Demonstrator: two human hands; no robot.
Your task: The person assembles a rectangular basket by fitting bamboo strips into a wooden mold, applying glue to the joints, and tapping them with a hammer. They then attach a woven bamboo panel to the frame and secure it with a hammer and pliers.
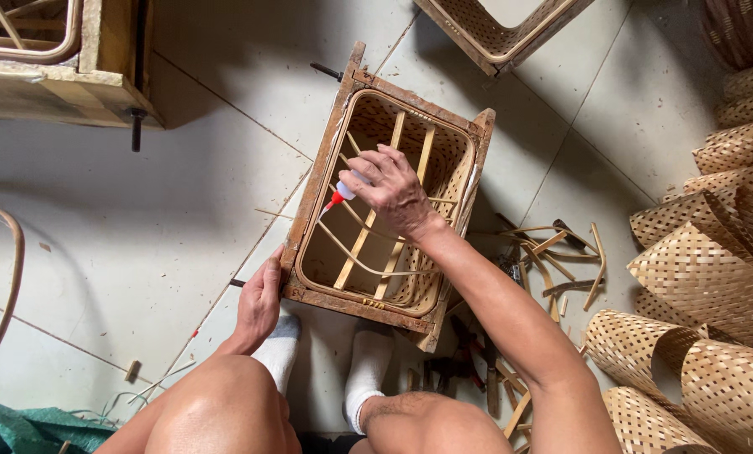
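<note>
The right hand (391, 192) gripped a small red-tipped glue bottle (341, 193) over the basket mould (309, 197), gluing seemingly underway, while the left hand (259, 303) clasped its near corner; the nozzle looked to need steady aim.

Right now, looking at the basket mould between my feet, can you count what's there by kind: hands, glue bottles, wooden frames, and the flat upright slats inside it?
Hands: 2, the left hand on the wooden frame, the right hand holding the glue bottle
Glue bottles: 1
Wooden frames: 1
Flat slats: 2
Total: 6
</note>
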